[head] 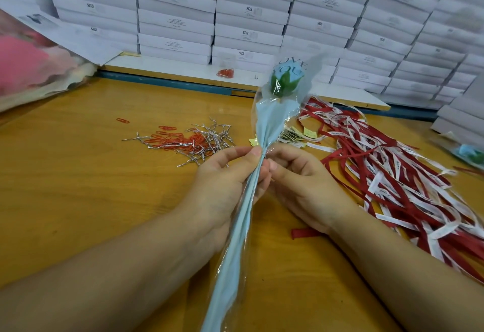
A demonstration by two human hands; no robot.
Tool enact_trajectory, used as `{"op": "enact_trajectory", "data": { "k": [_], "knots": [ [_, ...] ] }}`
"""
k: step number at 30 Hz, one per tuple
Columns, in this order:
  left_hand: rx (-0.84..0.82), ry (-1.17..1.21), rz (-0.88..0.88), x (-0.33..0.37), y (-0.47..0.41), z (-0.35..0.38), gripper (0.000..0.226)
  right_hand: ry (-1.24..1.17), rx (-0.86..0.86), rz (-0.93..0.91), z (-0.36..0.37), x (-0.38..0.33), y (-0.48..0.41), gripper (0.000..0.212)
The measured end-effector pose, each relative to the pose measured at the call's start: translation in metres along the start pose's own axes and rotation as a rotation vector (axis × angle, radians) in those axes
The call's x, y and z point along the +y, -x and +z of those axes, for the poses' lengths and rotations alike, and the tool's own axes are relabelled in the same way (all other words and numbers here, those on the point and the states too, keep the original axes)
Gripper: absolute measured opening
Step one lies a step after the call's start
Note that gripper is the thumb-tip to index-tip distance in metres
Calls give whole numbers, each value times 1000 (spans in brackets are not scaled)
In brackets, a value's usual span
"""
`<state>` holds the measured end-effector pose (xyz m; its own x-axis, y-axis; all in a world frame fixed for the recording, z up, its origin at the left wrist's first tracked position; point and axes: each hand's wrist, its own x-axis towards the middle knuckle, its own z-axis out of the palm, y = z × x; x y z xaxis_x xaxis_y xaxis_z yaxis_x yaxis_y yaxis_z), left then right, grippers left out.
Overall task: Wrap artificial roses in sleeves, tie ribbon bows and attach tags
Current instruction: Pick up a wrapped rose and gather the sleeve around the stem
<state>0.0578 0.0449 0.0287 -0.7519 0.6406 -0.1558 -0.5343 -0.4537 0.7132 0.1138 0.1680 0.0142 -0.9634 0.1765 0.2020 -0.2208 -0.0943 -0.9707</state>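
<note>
- Rose (286, 77), blue with green leaves, stands inside the clear and blue sleeve (235, 240), above both hands.
- Left hand (225, 180) grips the gathered neck of the sleeve, thumb on top.
- Right hand (301, 182), fingers curled, pinches the same neck from the other side.
- Red and white ribbons (392, 174) lie to the right of the right hand.
- Silver twist ties (209, 135) and red paper clips (180, 140) lie beyond the left hand.

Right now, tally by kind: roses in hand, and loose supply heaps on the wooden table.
Sleeved blue rose, held: 1
Red-and-white ribbon heap: 1
Silver twist-tie heap: 1
Red paper-clip heap: 1
Paper tag pile: 1
Total: 5
</note>
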Motion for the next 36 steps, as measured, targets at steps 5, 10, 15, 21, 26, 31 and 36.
{"op": "enact_trajectory", "data": {
  "k": [5,10,15,21,26,31,36],
  "knots": [
    [24,7,13,-4,1,-2,18,35,52,-15,2,1,0,25],
    [34,-142,52,-4,-2,-6,24,200,34,-13,-3,0,3,30],
    [26,-174,51,-4,0,-6,31,416,73,-102,-1,0,3,18],
    [52,-129,15,-4,0,-5,26,413,121,-167,2,3,1,18],
    [54,-149,-8,-4,-2,-6,31,395,104,-150,2,2,2,10],
    [58,-123,-36,-2,-2,-4,19,395,104,-102,0,0,0,6],
    [51,-148,-67,1,-5,-8,20,297,89,-23,1,1,-3,10]
  ]
}}
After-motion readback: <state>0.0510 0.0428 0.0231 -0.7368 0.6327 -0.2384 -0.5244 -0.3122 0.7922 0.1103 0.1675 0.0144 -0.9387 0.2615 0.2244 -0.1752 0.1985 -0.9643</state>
